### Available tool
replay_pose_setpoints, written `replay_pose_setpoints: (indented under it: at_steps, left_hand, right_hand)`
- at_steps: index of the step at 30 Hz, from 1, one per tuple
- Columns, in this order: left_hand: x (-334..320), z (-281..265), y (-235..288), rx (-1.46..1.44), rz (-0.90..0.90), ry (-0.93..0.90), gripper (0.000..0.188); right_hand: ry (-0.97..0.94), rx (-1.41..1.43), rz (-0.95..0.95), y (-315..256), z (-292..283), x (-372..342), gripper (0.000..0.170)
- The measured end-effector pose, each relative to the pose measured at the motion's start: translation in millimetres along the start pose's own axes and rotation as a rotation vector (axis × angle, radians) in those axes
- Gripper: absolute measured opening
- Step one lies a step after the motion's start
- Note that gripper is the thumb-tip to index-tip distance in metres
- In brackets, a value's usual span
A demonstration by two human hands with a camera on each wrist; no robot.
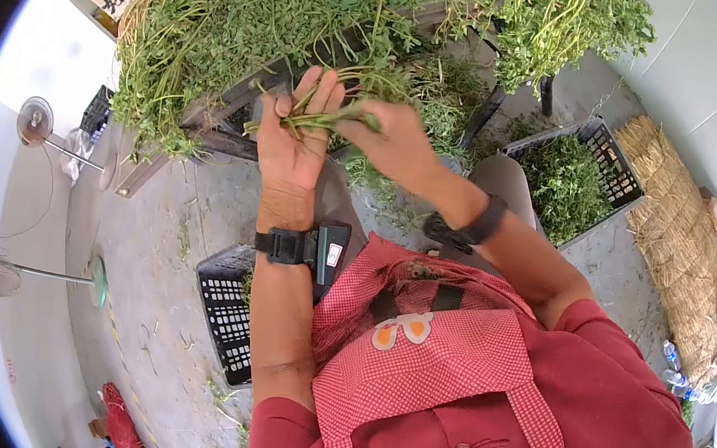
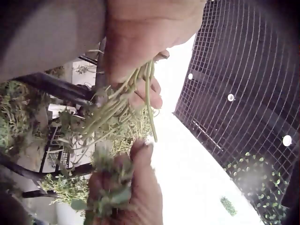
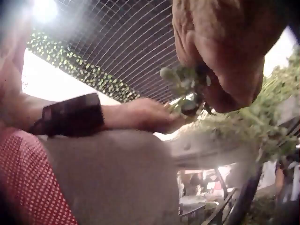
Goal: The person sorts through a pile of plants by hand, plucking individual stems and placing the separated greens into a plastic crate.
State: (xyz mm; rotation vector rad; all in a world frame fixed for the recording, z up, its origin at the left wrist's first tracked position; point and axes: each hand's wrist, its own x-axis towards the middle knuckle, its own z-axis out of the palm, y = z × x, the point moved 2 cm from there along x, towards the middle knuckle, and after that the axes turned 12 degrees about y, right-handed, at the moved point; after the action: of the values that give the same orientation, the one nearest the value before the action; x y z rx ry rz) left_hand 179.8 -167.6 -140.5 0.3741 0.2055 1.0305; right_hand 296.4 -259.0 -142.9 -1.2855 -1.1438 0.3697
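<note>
Green stems (image 1: 314, 119) lie across the palm and fingers of the left hand (image 1: 295, 137), which is turned up with its fingers extended under them. The right hand (image 1: 392, 144) has its fingers curled round the leafy end of a bunch, just right of the left hand. In the left wrist view, thin stems (image 2: 149, 89) hang from the left hand (image 2: 150, 37), and the right hand (image 2: 136, 187) grips blurred leaves (image 2: 112, 192) below. Leaves (image 3: 190, 89) stick out of the right hand (image 3: 225, 56) in the right wrist view, near the left hand (image 3: 145, 115).
A table edge (image 1: 234, 97) borders a large heap of greens (image 1: 269, 10) in front. One black crate (image 1: 627, 175) with greens stands at the right, another (image 1: 226, 320) at lower left. Fans (image 1: 34, 122) stand at the left; a straw roll (image 1: 668, 240) and bottles (image 1: 673, 369) lie at the right.
</note>
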Motion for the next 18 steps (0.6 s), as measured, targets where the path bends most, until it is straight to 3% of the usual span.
replay_pose_setpoints:
  at_steps: [2,4,5,6,7,9,10,12,14,16,18]
  left_hand:
    - [-6.2,-0.5,2.9,-0.02,-0.007,0.046,0.042]
    - [-8.5,-6.6,8.4,-0.041,-0.045,0.015,0.042]
    - [-8.1,-6.1,8.9,-0.056,-0.094,-0.025,0.042]
    - [-8.1,-4.1,8.8,-0.056,-0.103,-0.032,0.042]
    - [-9.6,-2.4,8.9,-0.008,-0.088,-0.038,0.039]
    - [-12.7,3.1,6.5,0.041,-0.075,-0.046,0.037]
    - [-14.0,6.9,4.8,0.074,-0.092,-0.067,0.035]
    - [-17.6,7.7,1.2,0.114,-0.125,-0.07,0.032]
    - [-16.8,11.4,-0.9,0.131,-0.203,-0.137,0.03]
    - [-19.3,14.7,-2.8,0.126,-0.229,-0.152,0.029]
    - [-23.0,15.6,-3.8,0.116,-0.247,-0.163,0.029]
  right_hand:
    - [0.125,-0.229,-0.117,-0.1,-42.6,1.7,0.02]
    - [0.439,-0.617,-0.203,13.6,-103.4,11.9,0.02]
    - [0.463,-0.662,-0.061,29.7,-139.8,18.4,0.026]
    - [0.506,-0.807,-0.205,55.9,-176.7,23.2,0.04]
    - [0.607,-1.202,-0.126,59.1,-193.7,21.6,0.055]
    - [0.557,-1.391,-0.154,50.3,-214.1,16.4,0.063]
    - [0.56,-1.39,-0.153,46.3,-212.4,21.0,0.063]
    - [0.291,-0.642,-0.272,37.8,-186.2,26.9,0.066]
    - [-0.087,-0.251,-0.204,0.3,-132.4,22.6,0.062]
    - [-0.214,-0.199,-0.3,-16.8,-80.2,14.3,0.053]
    - [-0.289,-0.085,-0.197,-13.4,-44.0,8.1,0.04]
